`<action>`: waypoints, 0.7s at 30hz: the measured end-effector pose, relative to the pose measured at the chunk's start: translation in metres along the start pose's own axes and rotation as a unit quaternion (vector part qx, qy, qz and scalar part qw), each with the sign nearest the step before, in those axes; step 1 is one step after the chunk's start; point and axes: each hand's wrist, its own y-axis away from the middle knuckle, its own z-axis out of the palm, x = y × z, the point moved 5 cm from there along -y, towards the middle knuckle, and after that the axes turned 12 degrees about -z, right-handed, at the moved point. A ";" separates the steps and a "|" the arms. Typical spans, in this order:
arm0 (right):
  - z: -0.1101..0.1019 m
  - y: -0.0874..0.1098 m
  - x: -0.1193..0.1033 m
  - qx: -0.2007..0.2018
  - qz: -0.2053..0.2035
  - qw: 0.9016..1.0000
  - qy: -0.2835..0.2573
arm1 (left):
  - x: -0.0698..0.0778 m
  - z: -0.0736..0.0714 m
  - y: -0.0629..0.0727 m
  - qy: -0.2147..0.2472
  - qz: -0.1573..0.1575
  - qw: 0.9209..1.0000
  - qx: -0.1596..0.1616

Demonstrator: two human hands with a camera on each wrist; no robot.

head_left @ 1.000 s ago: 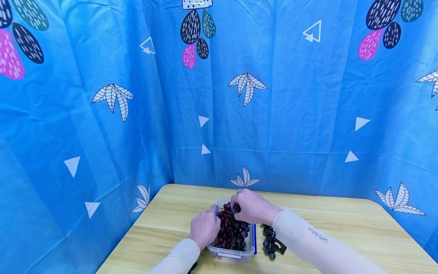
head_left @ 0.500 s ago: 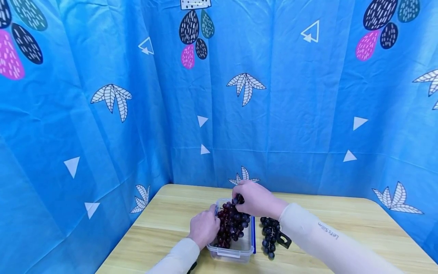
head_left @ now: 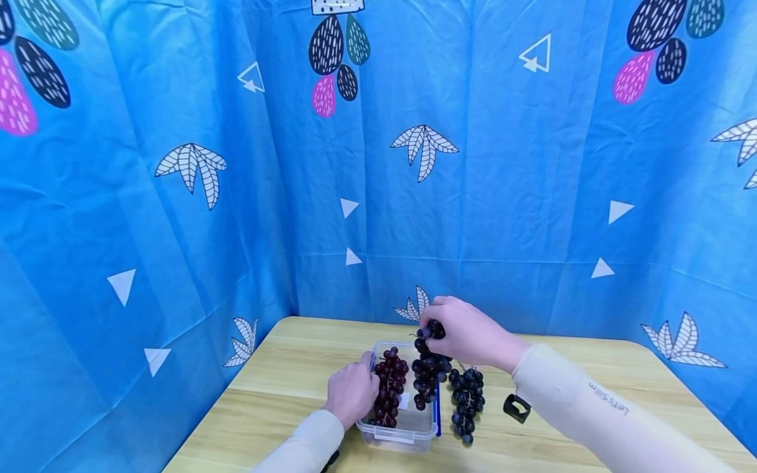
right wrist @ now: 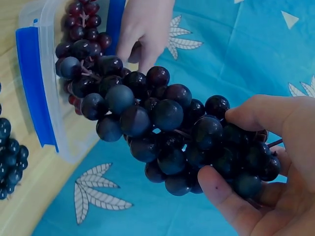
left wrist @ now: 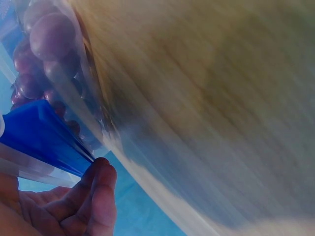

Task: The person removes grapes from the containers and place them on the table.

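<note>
A curtained-off tabletop booth is shown; whether it is set up in a home, a lab or a workshop cannot be told. The back and sides are closed off by bright blue, creased fabric drapes (head_left: 514, 197), printed with white leaf sprigs (head_left: 427, 148), white triangles (head_left: 617, 209) and drops in pink, black and dark green (head_left: 326, 46). A pale wood-grain table with rounded corners (head_left: 296, 371) is enclosed within.

Bright head view; dimmer, perhaps hazy left-wrist view.
</note>
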 end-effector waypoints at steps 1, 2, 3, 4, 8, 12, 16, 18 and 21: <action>-0.003 0.002 0.001 0.001 0.003 1.000 0.001 | 0.000 0.000 0.000 0.000 0.000 1.000 -0.001; -0.005 0.004 0.002 0.004 0.004 1.000 0.000 | 0.000 0.000 0.000 0.000 -0.001 1.000 -0.001; -0.008 0.006 0.003 0.007 0.005 1.000 0.000 | 0.000 0.000 0.000 0.000 -0.002 1.000 -0.002; -0.011 0.008 0.004 0.009 0.005 1.000 0.000 | 0.000 0.000 0.000 -0.001 -0.004 1.000 -0.004; -0.021 0.017 0.007 0.017 0.004 1.000 0.002 | 0.000 0.001 -0.001 -0.002 -0.007 1.000 -0.009; -0.028 0.029 0.012 0.021 0.008 1.000 0.005 | 0.000 0.001 -0.001 0.001 -0.006 1.000 -0.010; -0.030 0.042 0.019 0.014 0.019 1.000 0.013 | 0.000 0.001 0.000 0.000 -0.007 1.000 -0.009; -0.029 0.049 0.022 0.008 0.026 0.999 0.017 | 0.000 0.001 0.000 0.000 -0.007 1.000 -0.010; -0.028 0.059 0.027 0.004 0.029 0.999 0.024 | 0.001 0.000 0.000 0.000 -0.006 1.000 -0.009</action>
